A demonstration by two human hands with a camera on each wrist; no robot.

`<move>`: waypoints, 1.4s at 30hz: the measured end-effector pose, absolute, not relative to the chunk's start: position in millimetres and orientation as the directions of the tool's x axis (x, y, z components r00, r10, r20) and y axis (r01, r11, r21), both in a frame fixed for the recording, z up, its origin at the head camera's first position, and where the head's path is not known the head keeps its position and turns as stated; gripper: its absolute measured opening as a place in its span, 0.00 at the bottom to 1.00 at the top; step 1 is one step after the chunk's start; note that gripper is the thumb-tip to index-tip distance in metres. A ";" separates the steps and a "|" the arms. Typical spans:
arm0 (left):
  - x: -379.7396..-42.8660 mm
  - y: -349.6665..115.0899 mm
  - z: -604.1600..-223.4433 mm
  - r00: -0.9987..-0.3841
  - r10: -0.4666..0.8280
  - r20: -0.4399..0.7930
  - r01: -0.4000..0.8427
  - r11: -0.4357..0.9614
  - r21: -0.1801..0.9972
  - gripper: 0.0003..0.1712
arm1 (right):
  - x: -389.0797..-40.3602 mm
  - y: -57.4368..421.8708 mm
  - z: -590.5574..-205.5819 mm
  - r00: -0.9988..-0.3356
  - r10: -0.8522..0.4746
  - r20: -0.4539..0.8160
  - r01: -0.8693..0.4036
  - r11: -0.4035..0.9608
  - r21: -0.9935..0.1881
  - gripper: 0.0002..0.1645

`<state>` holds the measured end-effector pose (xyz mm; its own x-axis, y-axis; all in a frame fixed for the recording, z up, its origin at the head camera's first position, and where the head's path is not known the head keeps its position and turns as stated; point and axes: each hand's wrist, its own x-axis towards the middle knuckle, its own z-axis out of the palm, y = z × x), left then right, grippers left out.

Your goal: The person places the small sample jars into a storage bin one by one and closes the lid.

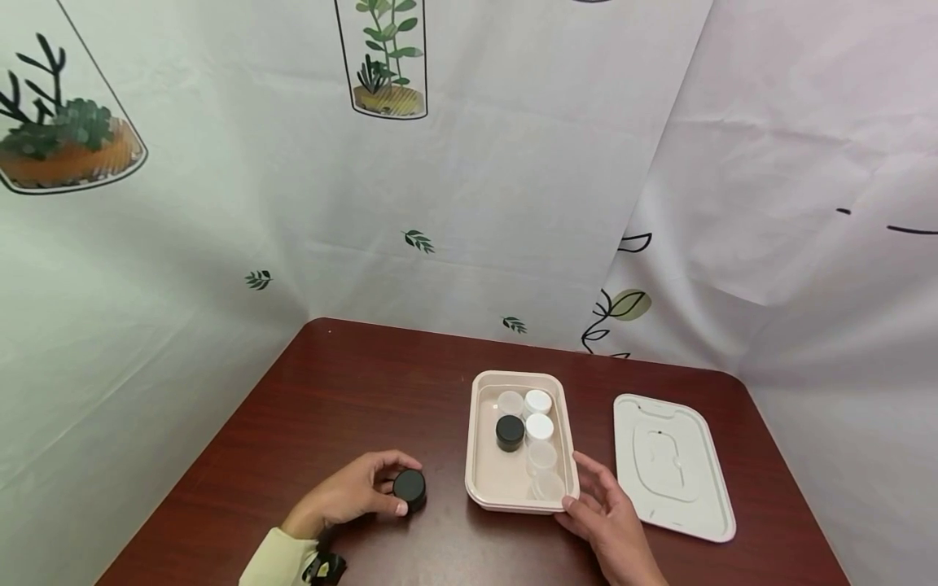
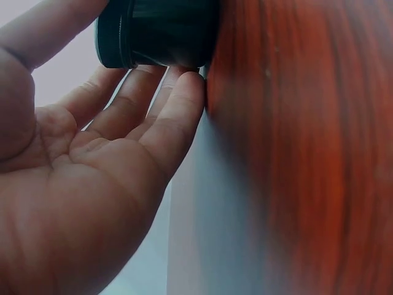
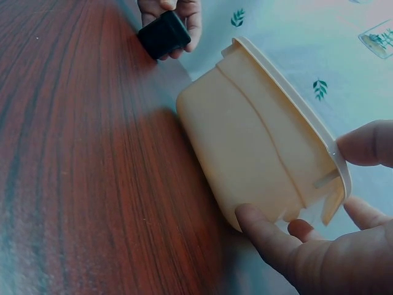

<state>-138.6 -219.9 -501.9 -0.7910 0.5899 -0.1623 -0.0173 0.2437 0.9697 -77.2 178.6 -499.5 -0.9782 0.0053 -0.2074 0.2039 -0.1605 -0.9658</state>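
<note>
My left hand [image 1: 361, 490] holds a small black jar [image 1: 409, 489] between thumb and fingers, left of a beige plastic container [image 1: 479, 486]. In the left wrist view, the black jar [image 2: 169, 34] stands at the table surface with the fingers around its side. With the thumb at its rim and the other fingers along its side, my right hand [image 1: 607, 521] grips the container's near right corner. Inside the container are another black jar [image 1: 510, 432], two white-lidded jars [image 1: 538, 402] and several translucent ones [image 1: 542, 456].
A pale flat lid [image 1: 672, 468] lies on the dark red-brown table [image 1: 381, 382] to the container's right. Behind the table hangs a white cloth [image 1: 513, 203] printed with plants. A dark band [image 1: 325, 567] circles the left wrist.
</note>
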 end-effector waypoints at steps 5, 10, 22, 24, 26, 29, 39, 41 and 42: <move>-137.6 -219.6 -501.4 -0.796 0.587 -0.147 -0.010 0.230 0.973 0.34 | -77.3 178.7 -499.7 -0.979 0.004 -0.206 0.203 -0.162 -0.966 0.43; -139.6 -219.7 -499.6 -0.800 0.583 -0.143 0.018 0.261 0.965 0.33 | -77.2 178.4 -499.0 -0.979 0.007 -0.204 0.200 -0.161 -0.966 0.43; -160.1 -206.3 -466.7 -0.812 0.576 -0.091 0.150 0.357 0.922 0.34 | -76.6 178.3 -497.9 -0.981 0.007 -0.196 0.192 -0.168 -0.967 0.43; -164.8 -201.3 -460.8 -0.808 0.584 -0.079 0.170 0.359 0.918 0.34 | -76.6 178.6 -498.1 -0.981 0.005 -0.195 0.191 -0.169 -0.967 0.43; -168.9 -195.6 -455.7 -0.803 0.590 -0.077 0.177 0.361 0.916 0.33 | -76.6 178.9 -498.5 -0.981 0.004 -0.195 0.192 -0.170 -0.967 0.43; -174.0 -186.7 -450.0 -0.794 0.603 -0.073 0.189 0.360 0.914 0.33 | -76.7 179.3 -499.2 -0.981 -0.001 -0.194 0.192 -0.164 -0.968 0.43; -185.5 -151.1 -437.4 -0.741 0.670 -0.052 0.188 0.280 0.941 0.32 | -77.1 180.0 -500.5 -0.978 -0.007 -0.208 0.207 -0.165 -0.964 0.43; -188.1 -144.1 -436.6 -0.735 0.677 -0.045 0.195 0.274 0.942 0.32 | -77.4 179.9 -500.5 -0.979 -0.006 -0.206 0.204 -0.169 -0.964 0.43; -189.4 -140.7 -436.2 -0.732 0.680 -0.041 0.199 0.271 0.942 0.32 | -77.5 179.9 -500.5 -0.979 -0.005 -0.205 0.203 -0.171 -0.964 0.43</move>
